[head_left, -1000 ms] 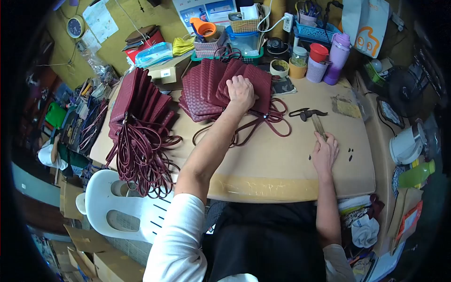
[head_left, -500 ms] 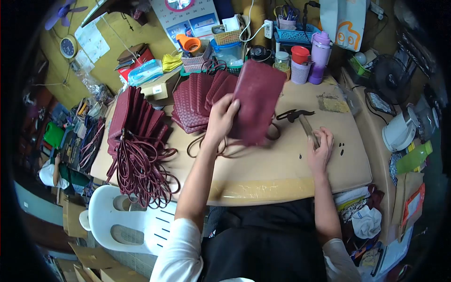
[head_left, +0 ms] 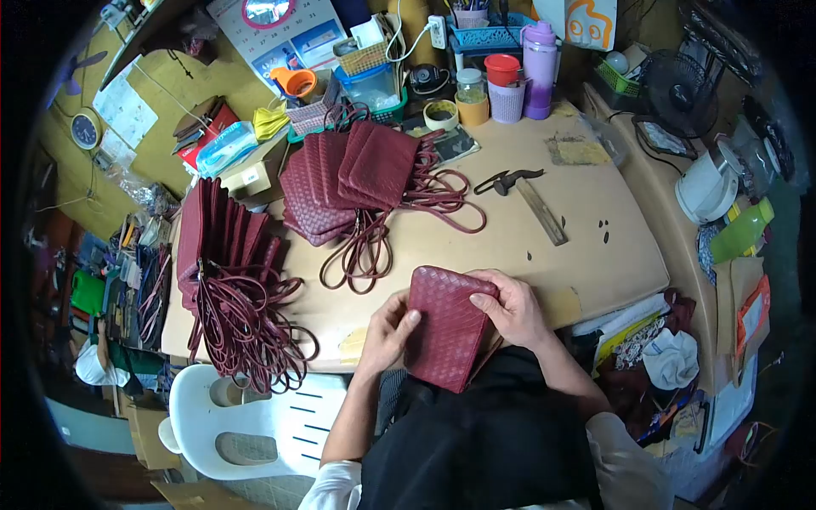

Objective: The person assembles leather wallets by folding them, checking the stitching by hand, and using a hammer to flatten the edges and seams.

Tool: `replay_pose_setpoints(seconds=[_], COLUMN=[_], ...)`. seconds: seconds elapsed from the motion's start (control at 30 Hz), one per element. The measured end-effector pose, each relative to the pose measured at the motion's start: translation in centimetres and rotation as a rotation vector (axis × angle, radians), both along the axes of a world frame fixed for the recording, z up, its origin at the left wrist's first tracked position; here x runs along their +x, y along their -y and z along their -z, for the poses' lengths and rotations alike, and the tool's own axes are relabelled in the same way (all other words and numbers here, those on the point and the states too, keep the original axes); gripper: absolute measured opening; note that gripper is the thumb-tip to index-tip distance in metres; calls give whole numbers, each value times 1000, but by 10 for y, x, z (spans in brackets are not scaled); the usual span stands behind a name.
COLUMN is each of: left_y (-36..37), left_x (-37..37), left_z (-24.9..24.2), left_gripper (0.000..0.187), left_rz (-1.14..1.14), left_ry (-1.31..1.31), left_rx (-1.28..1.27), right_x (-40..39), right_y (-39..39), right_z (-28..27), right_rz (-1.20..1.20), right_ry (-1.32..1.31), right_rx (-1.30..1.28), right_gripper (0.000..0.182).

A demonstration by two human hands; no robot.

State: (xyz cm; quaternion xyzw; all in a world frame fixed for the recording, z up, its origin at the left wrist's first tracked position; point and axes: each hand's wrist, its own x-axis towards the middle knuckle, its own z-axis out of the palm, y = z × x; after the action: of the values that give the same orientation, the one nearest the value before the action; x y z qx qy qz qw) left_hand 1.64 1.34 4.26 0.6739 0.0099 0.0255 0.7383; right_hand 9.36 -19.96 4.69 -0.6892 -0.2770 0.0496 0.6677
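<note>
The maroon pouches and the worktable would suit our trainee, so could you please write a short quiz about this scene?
1. True or false: the hammer lies on the table, out of both hands.
2. What do the left hand and right hand hold between them: (a) a bottle, (b) a maroon pouch, (c) a roll of tape?
3. Fill in the colour: the plastic chair is ____.

Key: 1 true; 2 b; 3 white.

The person wears a white top, its left sleeve (head_left: pixel 337 486) and right sleeve (head_left: pixel 627 459) loose and softly creased, each ending near the elbow — forearms bare below. Over the front lies a plain black garment (head_left: pixel 480 433), wide and matte, with soft folds — darker than everything else worn.
</note>
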Motion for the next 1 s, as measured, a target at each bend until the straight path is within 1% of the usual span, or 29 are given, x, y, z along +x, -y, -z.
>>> replay_pose_setpoints(seconds=[0.03, 0.07, 0.1, 0.13, 0.17, 0.23, 0.27, 0.3, 0.37, 0.43, 0.47, 0.5, 0.53, 0.57, 0.63, 0.67, 0.7, 0.77, 0.83, 0.87, 0.9, 0.97, 1.0], left_y=[2, 5, 6, 6, 6, 14, 18, 23, 33, 30, 30, 31, 33, 34, 31, 23, 7, -25, -44, -44, -39, -26, -23], left_x=[4, 7, 12, 18, 22, 23, 21, 20, 16, 14, 17, 19, 18, 16, 15, 11, 5, -5, -10, -13, -16, -21, -23], left_z=[-4, -8, -8, -5, -4, -8, -8, -7, -10, -10, -14, -23, -30, -36, -47, -54, -53, -43, -20, -12, -5, 7, 10], left_gripper=[30, 28, 28, 26, 24, 15, 13, 12, 13, 13, 13, 12, 12, 12, 15, 18, 18, 20, 22, 21, 21, 17, 11], left_rz=[-40, -123, -138, -138, -137, -146, -165, -181, -202, -179, -182, -161, -134, -132, 47, 108, 106, 89, 51, 24, 10, -167, -176], left_ry=[63, 32, 30, 65, 102, 132, 182, 231, 249, 218, 220, 284, 342, 335, 49, 119, 118, -70, -136, -119, -121, -110, -95], left_rx=[-5, -14, -13, -61, -108, -102, -57, -12, 5, 168, 163, 372, 580, 575, 638, 551, 548, 617, 16, -80, -83, -296, -298], right_x=[-2, -3, -3, -1, 0, -1, -3, -1, 3, 5, 5, 3, 2, -1, -2, -6, -6, 0, 1, 0, -1, -3, -5], right_y=[0, 1, 0, -3, -2, 4, 6, 6, 6, 6, 6, 3, -4, -4, -5, -9, -6, 11, 17, 23, 26, 27, 29], right_z=[0, -1, -2, 1, 0, -10, -15, -8, 8, 5, -9, -17, -7, -11, -23, -7, 3, 18, 29, 41, 44, 49, 39], right_rz=[-8, -28, -50, -52, -68, -50, 0, -9, -8, -47, -82, -115, -137, -136, -135, -29, -31, 266, 392, 325, 311, 340, 299], right_ry=[-8, -68, -125, -83, -81, -49, -76, -75, -154, -124, -38, 42, 49, 41, -58, -82, -83, -198, -123, -174, -177, -181, -90], right_rx=[-4, -36, -66, 20, 23, -69, -175, -175, -155, -209, -262, -314, -144, -149, -334, -70, -73, 62, 138, 154, 150, 60, -27], right_gripper=[28, 28, 27, 27, 27, 27, 31, 31, 33, 34, 33, 32, 27, 27, 23, 19, 19, 18, 17, 17, 17, 17, 17])
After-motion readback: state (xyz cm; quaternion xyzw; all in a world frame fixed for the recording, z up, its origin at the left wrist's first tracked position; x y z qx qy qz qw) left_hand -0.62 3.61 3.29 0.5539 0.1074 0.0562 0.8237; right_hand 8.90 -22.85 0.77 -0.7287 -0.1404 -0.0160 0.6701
